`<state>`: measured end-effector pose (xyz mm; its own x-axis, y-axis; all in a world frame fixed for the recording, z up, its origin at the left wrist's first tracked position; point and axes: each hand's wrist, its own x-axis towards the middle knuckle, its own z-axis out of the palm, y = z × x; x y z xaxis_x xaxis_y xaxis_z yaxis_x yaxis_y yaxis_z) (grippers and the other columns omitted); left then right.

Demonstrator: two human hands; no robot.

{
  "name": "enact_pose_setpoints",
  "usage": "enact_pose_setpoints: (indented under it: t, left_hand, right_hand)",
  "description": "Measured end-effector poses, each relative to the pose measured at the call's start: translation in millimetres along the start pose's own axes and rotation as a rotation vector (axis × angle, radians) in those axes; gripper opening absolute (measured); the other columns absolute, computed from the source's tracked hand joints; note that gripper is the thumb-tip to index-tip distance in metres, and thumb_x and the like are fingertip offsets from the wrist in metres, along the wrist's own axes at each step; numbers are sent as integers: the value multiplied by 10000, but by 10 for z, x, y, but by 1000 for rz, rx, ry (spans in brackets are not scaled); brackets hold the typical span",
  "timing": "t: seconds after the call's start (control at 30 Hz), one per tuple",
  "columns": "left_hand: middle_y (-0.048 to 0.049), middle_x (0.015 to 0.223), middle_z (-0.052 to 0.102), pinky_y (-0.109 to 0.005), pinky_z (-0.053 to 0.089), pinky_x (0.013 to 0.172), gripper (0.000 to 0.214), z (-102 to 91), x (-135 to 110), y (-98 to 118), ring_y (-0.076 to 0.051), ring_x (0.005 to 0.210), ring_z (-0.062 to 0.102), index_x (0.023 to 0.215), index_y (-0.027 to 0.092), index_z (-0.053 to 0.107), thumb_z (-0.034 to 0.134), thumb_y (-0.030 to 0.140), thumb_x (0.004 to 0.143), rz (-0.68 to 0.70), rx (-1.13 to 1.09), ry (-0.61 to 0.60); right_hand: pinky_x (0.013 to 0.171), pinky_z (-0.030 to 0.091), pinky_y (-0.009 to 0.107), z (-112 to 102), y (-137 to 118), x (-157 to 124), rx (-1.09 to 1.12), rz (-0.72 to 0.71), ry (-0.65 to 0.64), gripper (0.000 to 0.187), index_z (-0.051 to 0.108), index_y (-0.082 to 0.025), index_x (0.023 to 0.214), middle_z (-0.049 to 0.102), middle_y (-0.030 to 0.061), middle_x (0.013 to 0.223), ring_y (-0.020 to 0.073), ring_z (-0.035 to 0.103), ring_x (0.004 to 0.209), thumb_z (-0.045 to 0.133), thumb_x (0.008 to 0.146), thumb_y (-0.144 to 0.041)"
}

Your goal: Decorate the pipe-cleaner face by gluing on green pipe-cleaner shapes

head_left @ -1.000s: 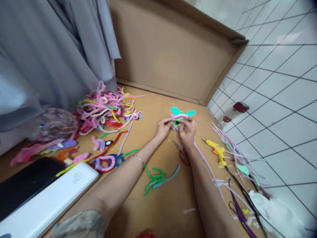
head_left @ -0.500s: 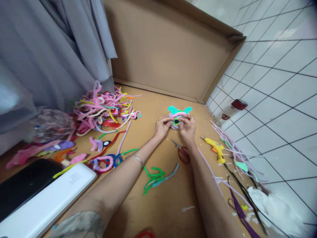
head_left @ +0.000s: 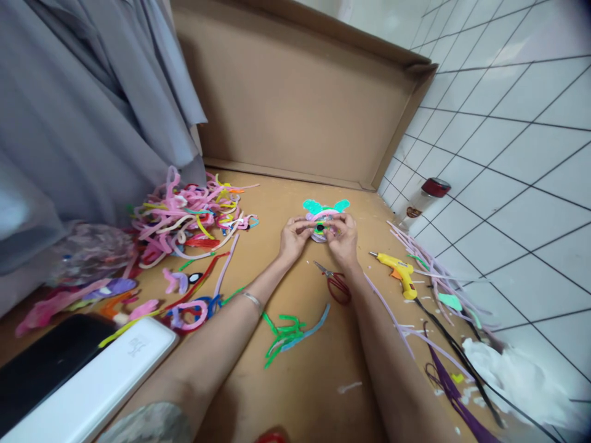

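Observation:
Between my hands is a small pipe-cleaner figure (head_left: 326, 213) with two teal lobes on top, a pink and lilac rounded body, and a black round spot ringed with green and yellow. My left hand (head_left: 295, 237) pinches its left side, fingertips close to the black spot. On the opposite side, my right hand (head_left: 342, 237) has its thumb and fingers closed on the figure's right edge. My fingers cover part of the body. Red-handled scissors (head_left: 338, 287) lie just below my right hand, blades pointing up and left.
A yellow glue gun (head_left: 398, 272) lies at right beside lilac pipe cleaners (head_left: 429, 271). Green stems (head_left: 282, 335) lie below my hands. A tangled pink heap (head_left: 180, 215) is at left, a white power bank (head_left: 101, 381) at lower left. Behind stands a cardboard panel (head_left: 295, 92); a red-capped jar (head_left: 422, 200) is at right.
The camera view has shifted slightly, so the scene sits a little further left. Both hands keep hold of the figure, their grip nearly the same.

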<state>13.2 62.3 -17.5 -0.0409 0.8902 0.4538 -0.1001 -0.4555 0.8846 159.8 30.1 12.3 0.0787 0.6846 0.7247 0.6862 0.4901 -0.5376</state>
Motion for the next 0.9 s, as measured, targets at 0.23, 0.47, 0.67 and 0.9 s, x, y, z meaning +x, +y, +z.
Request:
enact_pose_setpoints:
  t: [0.23,0.47,0.67,0.9]
  left_hand:
    - [-89,1124,641,-392,447,984,147,68,2,-57,-242,1136,557,801,219,773,743,232,658,-77,-148,12]
    - [-83,1123,679,-372,438,994,193,166,20,-78,-221,1077,603,804,188,762,763,262,626,-162,-254,14]
    - [-92,1136,669,-352,485,926,230,178,28,-99,-210,1031,621,826,174,753,771,273,619,-196,-280,15]
    - [-81,985,704,-345,514,861,251,143,25,-100,-190,919,646,852,183,750,782,298,631,-231,-285,5]
  right_hand:
    - [966,436,419,8,-3,7,-14,80,79,218,632,-247,899,565,44,1024,238,534,1057,636,692,-181]
    - [962,449,392,30,56,44,131,137,119,205,639,-233,849,588,40,988,216,554,1045,623,656,-163]
    - [923,473,392,43,87,78,244,228,117,205,647,-212,833,597,56,1024,215,570,1030,595,636,-187]
    - [914,469,407,53,60,134,237,328,127,220,676,-191,794,650,47,927,223,603,921,613,583,-193]
